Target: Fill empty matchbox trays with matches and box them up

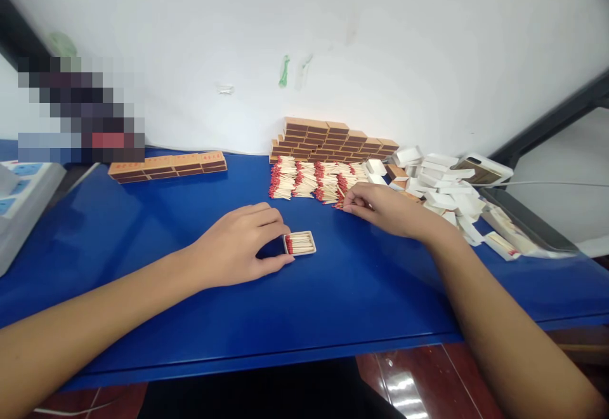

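My left hand (235, 244) rests on the blue table (166, 228), thumb and fingers pinched on the left end of a small white matchbox tray (300, 243) filled with red-tipped matches. My right hand (383, 209) reaches to the near right edge of a spread heap of loose matches (309, 181), fingertips closed on a few of them. Behind the heap stands a stepped stack of brown matchboxes (328, 139) against the wall.
A row of brown matchboxes (166, 166) lies at the back left. A pile of empty white trays and sleeves (442, 190) sits right of the heap, with a phone (483, 170) and a cable. A white power strip (19, 203) is at the far left.
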Demonstrator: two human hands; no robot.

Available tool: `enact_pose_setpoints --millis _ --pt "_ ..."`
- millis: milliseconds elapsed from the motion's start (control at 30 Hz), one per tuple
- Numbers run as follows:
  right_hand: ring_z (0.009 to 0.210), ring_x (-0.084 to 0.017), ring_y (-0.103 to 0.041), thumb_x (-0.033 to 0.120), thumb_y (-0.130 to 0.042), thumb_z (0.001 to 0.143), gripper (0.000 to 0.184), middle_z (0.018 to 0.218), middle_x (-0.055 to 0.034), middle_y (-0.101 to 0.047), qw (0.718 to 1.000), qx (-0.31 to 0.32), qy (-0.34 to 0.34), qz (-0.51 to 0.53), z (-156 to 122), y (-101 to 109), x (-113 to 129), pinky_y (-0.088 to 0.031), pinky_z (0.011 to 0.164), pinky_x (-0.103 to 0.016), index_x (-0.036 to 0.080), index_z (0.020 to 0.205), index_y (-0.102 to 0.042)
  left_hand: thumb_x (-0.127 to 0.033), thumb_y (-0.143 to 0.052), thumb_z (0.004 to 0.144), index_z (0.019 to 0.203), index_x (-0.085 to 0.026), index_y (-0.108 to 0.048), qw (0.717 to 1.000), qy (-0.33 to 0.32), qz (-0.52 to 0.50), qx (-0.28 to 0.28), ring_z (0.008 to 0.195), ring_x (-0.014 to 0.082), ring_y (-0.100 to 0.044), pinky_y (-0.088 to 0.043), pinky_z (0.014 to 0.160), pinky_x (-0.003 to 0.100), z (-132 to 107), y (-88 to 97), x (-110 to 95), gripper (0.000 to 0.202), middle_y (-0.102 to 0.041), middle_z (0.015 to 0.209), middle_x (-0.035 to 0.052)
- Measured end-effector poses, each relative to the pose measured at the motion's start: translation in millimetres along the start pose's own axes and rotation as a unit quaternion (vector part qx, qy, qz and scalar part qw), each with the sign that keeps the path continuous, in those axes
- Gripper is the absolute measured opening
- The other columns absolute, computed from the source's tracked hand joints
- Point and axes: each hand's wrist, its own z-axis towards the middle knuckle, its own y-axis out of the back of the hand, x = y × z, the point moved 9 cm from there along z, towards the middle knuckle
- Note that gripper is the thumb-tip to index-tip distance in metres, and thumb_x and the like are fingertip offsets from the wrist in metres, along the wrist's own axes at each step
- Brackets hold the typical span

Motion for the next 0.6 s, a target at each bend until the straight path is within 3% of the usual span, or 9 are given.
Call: enact_pose_setpoints --millis 200,367,600 --pt "0.074 -0.019 -0.055 0.041 -0.054 0.109 0.025 0.084 -0.0034 -0.063 0.997 0.001 0.048 0.061 -4.9 -7.4 48.8 -0.04 0.067 -0.032 0.022 0.095 -0.064 -0.041 -0.068 0.104 0.115 -0.016 -0.076 1.0 0.006 0.008 -0.001 0.096 0.0232 -0.07 -0.058 0.086 0.038 0.9 -0.7 1.5 0.029 -0.075 0.106 0.0081" --pt "0.078 -0.018 -0.057 0.035 -0.056 0.11 0.016 0.089 -0.0022 -0.064 0.992 0.017 0.09 0.093 -9.0 -21.0 90.0 -0.041 0.071 -0.031 0.023 0.102 -0.063 -0.04 -0.069 0.103 0.111 -0.016 -0.076 1.0 0.003 0.008 -0.01 0.094 0.0233 -0.069 -0.057 0.084 0.038 1.8 -0.9 1.8 0.026 -0.075 0.103 0.0072" --pt "0.086 -0.017 -0.063 0.03 -0.058 0.111 0.013 0.103 -0.0039 -0.067 0.988 0.036 0.113 0.094 -8.9 -35.4 110.5 -0.044 0.075 -0.031 0.022 0.101 -0.06 -0.041 -0.069 0.103 0.106 -0.016 -0.076 1.0 0.01 0.002 -0.006 0.093 0.0232 -0.068 -0.056 0.083 0.037 2.9 -2.8 1.9 0.026 -0.074 0.102 0.0072"
